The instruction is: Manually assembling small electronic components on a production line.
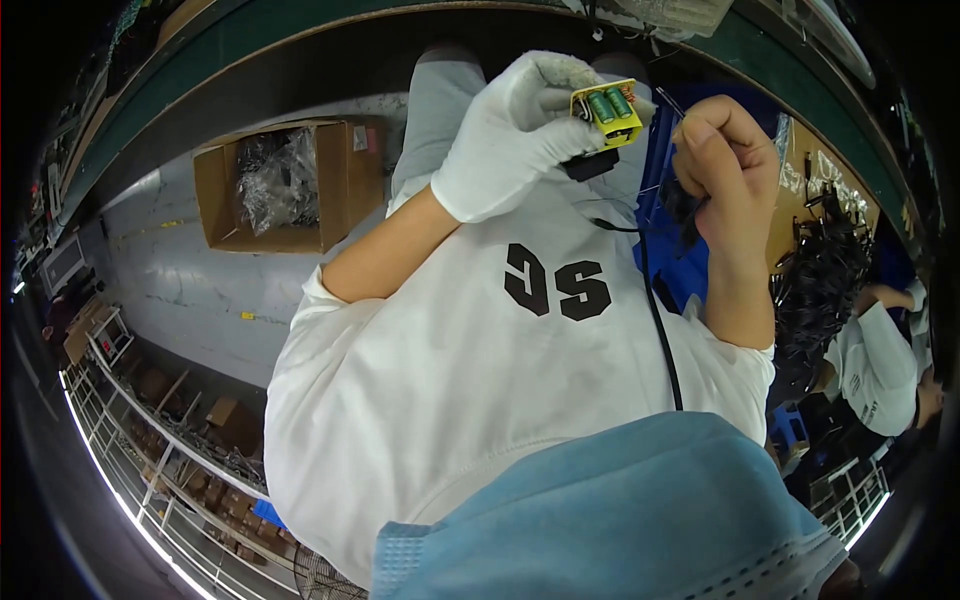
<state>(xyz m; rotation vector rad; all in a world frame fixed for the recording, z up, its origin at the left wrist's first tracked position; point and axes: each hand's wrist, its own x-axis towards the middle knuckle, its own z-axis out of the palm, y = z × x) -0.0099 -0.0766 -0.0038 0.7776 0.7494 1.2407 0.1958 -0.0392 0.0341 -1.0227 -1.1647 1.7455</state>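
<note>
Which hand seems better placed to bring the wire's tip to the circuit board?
Probably the right hand: bare-fingered, it appears to pinch the thin wire just beside the circuit board, which the gloved left hand holds.

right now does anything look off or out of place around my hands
One mismatch: your left hand wears a white glove while your right hand is bare. The left holds a yellow-wrapped circuit board with green capacitors; nothing looks plainly spilled or damaged, though fine detail is unclear.

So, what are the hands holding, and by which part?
Left hand: a circuit board, by its left side. Right hand: something thin, gripped part hidden.
</note>
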